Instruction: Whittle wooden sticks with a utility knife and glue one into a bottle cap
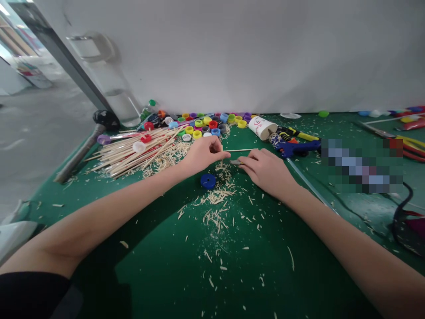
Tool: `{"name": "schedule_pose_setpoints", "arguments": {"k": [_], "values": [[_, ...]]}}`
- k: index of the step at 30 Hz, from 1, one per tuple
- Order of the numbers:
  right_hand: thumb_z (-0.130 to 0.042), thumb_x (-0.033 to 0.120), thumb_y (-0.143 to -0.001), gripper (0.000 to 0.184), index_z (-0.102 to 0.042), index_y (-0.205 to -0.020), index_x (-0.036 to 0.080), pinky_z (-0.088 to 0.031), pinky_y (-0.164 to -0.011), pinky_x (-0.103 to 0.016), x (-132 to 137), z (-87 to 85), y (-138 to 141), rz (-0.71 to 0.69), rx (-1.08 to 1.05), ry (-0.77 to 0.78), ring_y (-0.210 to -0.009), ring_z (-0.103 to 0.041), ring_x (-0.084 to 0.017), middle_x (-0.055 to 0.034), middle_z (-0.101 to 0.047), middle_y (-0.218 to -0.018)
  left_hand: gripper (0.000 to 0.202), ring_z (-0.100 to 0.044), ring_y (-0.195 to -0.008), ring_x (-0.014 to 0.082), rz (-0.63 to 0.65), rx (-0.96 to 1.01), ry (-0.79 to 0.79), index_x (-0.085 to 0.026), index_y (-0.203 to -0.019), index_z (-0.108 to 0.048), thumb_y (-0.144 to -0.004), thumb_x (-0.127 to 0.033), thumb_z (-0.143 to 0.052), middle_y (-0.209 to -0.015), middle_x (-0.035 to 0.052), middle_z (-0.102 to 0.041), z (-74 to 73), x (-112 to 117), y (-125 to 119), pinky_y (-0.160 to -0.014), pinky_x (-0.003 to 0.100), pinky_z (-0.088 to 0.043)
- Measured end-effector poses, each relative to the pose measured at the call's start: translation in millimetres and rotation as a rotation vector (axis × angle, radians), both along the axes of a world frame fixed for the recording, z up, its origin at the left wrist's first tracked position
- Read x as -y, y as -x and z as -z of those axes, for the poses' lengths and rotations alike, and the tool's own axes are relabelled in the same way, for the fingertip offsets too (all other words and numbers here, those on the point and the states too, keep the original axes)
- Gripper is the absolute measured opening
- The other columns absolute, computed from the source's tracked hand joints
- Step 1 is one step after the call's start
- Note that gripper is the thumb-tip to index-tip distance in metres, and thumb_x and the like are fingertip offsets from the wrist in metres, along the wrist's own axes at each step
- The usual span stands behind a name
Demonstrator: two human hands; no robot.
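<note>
My left hand (203, 156) pinches one end of a thin wooden stick (239, 150) between thumb and fingers. The stick runs level to the right and ends by my right hand (267, 170). That hand is closed on a small blade (236, 162), whose grey tip points left, just below the stick; its handle is hidden in the palm. Whether the right fingers also touch the stick, I cannot tell. A blue bottle cap (208, 181) with a small hole lies below my left hand. Pale wood shavings (217, 197) are scattered beneath both hands.
A pile of wooden sticks (133, 153) lies left, beside a hammer (79, 153). Colourful bottle caps (202, 126) line the back near the white wall (212, 57). A paper cup (262, 128) lies tipped over. Right of it is a blue glue gun (297, 147), with pliers (411, 144) farther right.
</note>
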State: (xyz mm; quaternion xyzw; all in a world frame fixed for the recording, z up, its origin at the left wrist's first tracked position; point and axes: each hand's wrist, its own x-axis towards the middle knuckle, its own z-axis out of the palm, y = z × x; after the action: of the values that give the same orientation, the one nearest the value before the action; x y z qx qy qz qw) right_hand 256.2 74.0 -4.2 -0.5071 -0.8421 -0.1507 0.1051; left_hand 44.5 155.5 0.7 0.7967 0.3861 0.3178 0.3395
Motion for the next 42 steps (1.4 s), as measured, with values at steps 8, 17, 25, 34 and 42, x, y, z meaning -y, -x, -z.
{"name": "schedule_pose_setpoints", "arguments": {"k": [8,17,25,34,42], "values": [[-0.042,0.034,-0.097,0.031,-0.068,-0.105,0.020,-0.028,-0.062,-0.029,0,-1.7,4,0.049,0.033,0.029,-0.076,-0.045,-0.019,-0.0067,-0.059,-0.086,0.021,-0.057,-0.060,0.0114,0.003,0.004,0.072,-0.017,-0.069,-0.059,-0.075,-0.035,-0.068,-0.068,0.0047,-0.067,-4.8,5,-4,-0.056,0.029,-0.043],[-0.041,0.034,-0.098,0.031,-0.068,-0.104,0.020,-0.026,-0.062,-0.030,-4,-2.5,12,0.097,0.071,0.078,-0.080,-0.048,-0.020,-0.0073,-0.058,-0.086,0.019,-0.067,-0.074,0.0127,0.111,0.009,0.126,-0.015,-0.073,-0.066,-0.081,-0.030,-0.057,-0.082,0.0070,-0.074,-7.3,0,-2,-0.071,0.028,-0.053],[-0.042,0.035,-0.097,0.030,-0.068,-0.099,0.021,-0.025,-0.061,-0.031,-9,-4.2,17,0.090,0.087,0.105,-0.079,-0.049,-0.019,-0.0071,-0.060,-0.087,0.020,-0.069,-0.093,0.0143,0.252,0.053,0.151,-0.016,-0.092,-0.064,-0.087,-0.027,-0.048,-0.097,0.0081,-0.073,-0.1,-4,-2,-0.086,0.028,-0.055],[-0.036,0.038,-0.099,0.035,-0.067,-0.102,0.021,-0.027,-0.060,-0.031,-7,-8.2,17,0.063,0.098,0.111,-0.080,-0.051,-0.020,-0.0088,-0.062,-0.091,0.024,-0.064,-0.088,0.0142,0.262,-0.053,0.031,-0.017,-0.097,-0.063,-0.089,-0.030,-0.045,-0.098,0.0067,-0.070,-3.0,1,-3,-0.079,0.029,-0.051],[-0.039,0.037,-0.098,0.032,-0.067,-0.102,0.022,-0.025,-0.058,-0.029,-8,-5.2,16,0.074,0.084,0.119,-0.079,-0.051,-0.019,-0.0073,-0.060,-0.089,0.023,-0.057,-0.066,0.0121,0.120,-0.037,-0.002,-0.020,-0.090,-0.070,-0.083,-0.037,-0.056,-0.077,0.0040,-0.068,0.9,1,-3,-0.062,0.030,-0.047]]}}
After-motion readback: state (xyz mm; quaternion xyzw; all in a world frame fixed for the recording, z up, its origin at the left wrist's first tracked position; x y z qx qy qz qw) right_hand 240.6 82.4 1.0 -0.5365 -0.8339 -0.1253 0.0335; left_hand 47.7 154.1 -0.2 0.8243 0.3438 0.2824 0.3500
